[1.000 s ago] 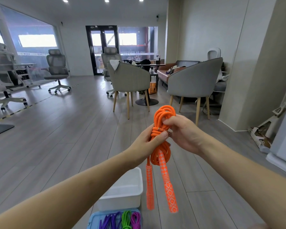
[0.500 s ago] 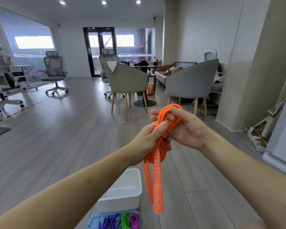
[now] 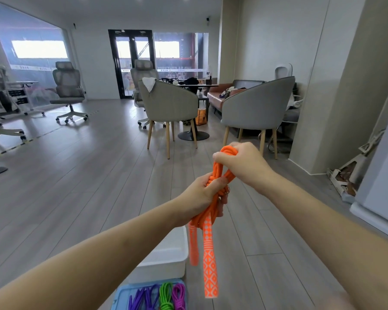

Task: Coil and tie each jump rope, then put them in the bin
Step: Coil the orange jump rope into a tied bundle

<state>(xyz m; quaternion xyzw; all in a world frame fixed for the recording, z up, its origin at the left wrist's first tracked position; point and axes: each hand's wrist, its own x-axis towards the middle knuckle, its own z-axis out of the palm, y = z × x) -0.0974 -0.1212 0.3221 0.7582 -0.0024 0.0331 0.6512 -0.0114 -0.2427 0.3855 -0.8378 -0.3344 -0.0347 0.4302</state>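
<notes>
Gripping orange jump rope [image 3: 220, 175]: left hand [image 3: 202, 195] round the coil, right hand [image 3: 240, 162] clutching its top loop.

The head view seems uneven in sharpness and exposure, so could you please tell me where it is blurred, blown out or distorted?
Head view: the orange jump rope between the left hand and right hand is fairly sharp, though one hanging handle smears with motion blur; the windows are blown out white; the wide-angle lens bows the right-hand wall and stretches the forearms at the bottom edge.

grey armchairs [image 3: 169, 101] | office chair [image 3: 68, 86] | brown sofa [image 3: 220, 95] | glass door [image 3: 131, 63]
</notes>
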